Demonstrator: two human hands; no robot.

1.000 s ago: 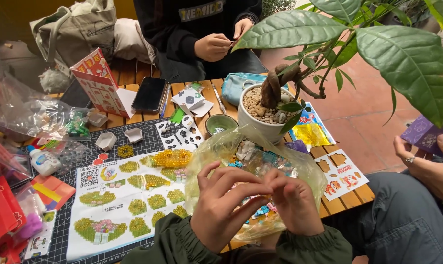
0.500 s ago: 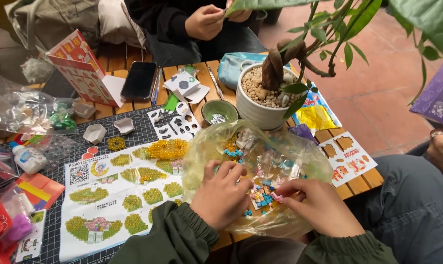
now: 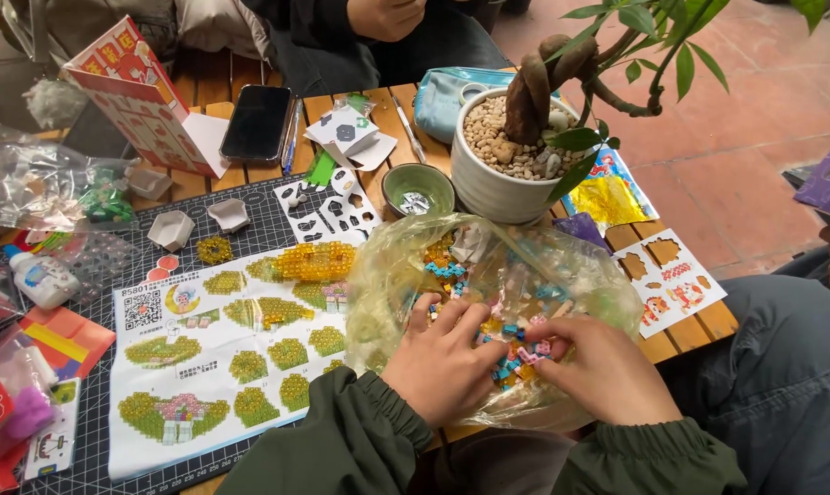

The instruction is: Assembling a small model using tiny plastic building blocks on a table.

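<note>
Both my hands are inside a clear plastic bag [image 3: 406, 266] full of small coloured building bricks [image 3: 511, 353] on the wooden table. My left hand [image 3: 447, 353] rests palm down on the bricks with its fingers spread among them. My right hand [image 3: 598, 367] lies to the right, fingertips pinching at pink and blue bricks in the middle of the bag. An instruction sheet [image 3: 222, 339] with pictures of yellow-green brick models lies to the left on a dark cutting mat [image 3: 103, 440]. A partly built yellow brick piece [image 3: 316, 259] sits on the sheet's top edge.
A white pot with a plant [image 3: 502, 160] and a small green bowl [image 3: 417, 188] stand behind the bag. A black phone [image 3: 256, 122], a red booklet [image 3: 135, 92], punched card sheets [image 3: 671, 275], a glue bottle [image 3: 39, 278] and other bags lie around. Another person sits across the table [image 3: 387, 18].
The view has tilted down and closer to the bag. My right hand has drawn in toward the left hand, fingers now pinching among the bricks in the bag's middle.
</note>
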